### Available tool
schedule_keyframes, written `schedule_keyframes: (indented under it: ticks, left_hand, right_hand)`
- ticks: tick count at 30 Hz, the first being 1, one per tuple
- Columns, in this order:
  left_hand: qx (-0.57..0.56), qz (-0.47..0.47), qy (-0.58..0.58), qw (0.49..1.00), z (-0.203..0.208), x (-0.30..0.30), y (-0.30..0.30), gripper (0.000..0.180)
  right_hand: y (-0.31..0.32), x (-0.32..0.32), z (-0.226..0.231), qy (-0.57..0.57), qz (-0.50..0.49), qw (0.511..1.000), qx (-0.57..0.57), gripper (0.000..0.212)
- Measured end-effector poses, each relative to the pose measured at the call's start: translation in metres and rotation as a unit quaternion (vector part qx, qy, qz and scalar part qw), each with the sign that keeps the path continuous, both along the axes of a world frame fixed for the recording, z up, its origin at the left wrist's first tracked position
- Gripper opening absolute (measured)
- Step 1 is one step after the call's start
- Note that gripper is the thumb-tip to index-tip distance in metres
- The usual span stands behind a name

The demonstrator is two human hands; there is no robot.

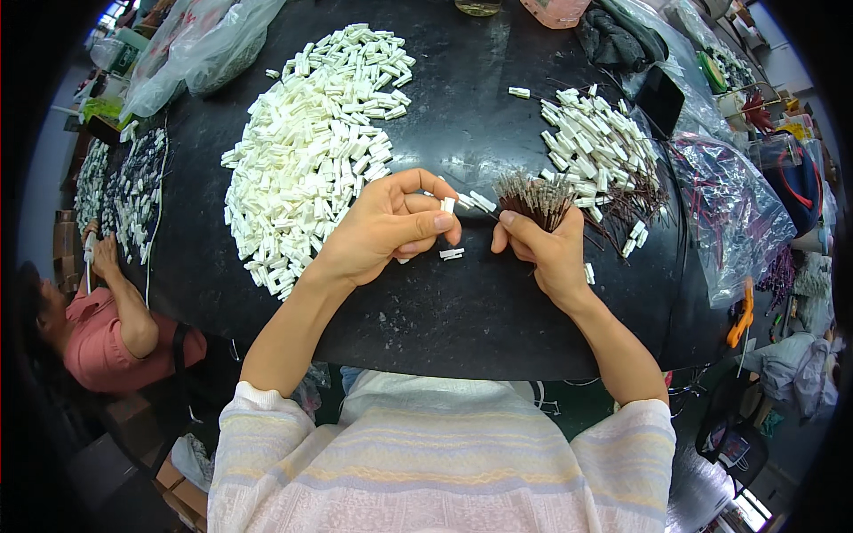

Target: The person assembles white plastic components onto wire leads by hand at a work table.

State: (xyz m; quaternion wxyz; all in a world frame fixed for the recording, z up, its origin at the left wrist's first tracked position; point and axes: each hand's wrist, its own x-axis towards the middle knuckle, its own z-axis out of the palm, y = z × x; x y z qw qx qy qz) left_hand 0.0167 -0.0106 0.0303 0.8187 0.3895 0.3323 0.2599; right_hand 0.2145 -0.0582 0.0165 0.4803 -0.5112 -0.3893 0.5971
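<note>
Between the thumb and fingers of my left hand (378,229) is a small white connector housing (448,205). My right hand (553,258) is closed around a bundle of thin dark wires (536,197), whose metal-tipped ends fan upward. Both hands are above the black tabletop (418,342), a short gap apart. Beyond my left forearm spreads a large heap of white connector housings (302,151). Past my right hand lies a pile of white housings with dark wires attached (591,138). A loose housing (451,254) rests on the table below my hands, and a few more lie between them.
A dark phone (660,102) and a crumpled clear plastic bag (733,213) are at the right edge. Another plastic bag (209,53) sits at the far left. An orange-handled tool (741,315) is at right. Another person (115,329) works at the left beside more small parts.
</note>
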Motion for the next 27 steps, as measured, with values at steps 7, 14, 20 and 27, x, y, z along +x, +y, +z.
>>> schedule_keyframes:
  ticks: [7,14,20,27]
  left_hand:
    - [0.085,0.021,0.059,0.994,-0.002,-0.001,-0.001,0.022]
    - [0.102,0.053,0.042,0.993,-0.002,0.003,-0.002,0.016]
    - [0.182,0.053,0.097,0.977,-0.006,0.006,-0.003,0.014]
    - [0.259,0.053,0.184,0.947,-0.01,0.01,-0.008,0.014]
  right_hand:
    - [-0.002,0.0,-0.001,-0.044,0.045,0.998,0.014,0.011]
    - [-0.003,-0.005,-0.003,-0.04,-0.012,0.999,0.033,0.014]
    - [-0.003,-0.003,-0.003,-0.069,0.005,0.997,0.045,0.011]
    - [-0.004,-0.001,-0.006,-0.052,0.009,0.998,0.041,0.011]
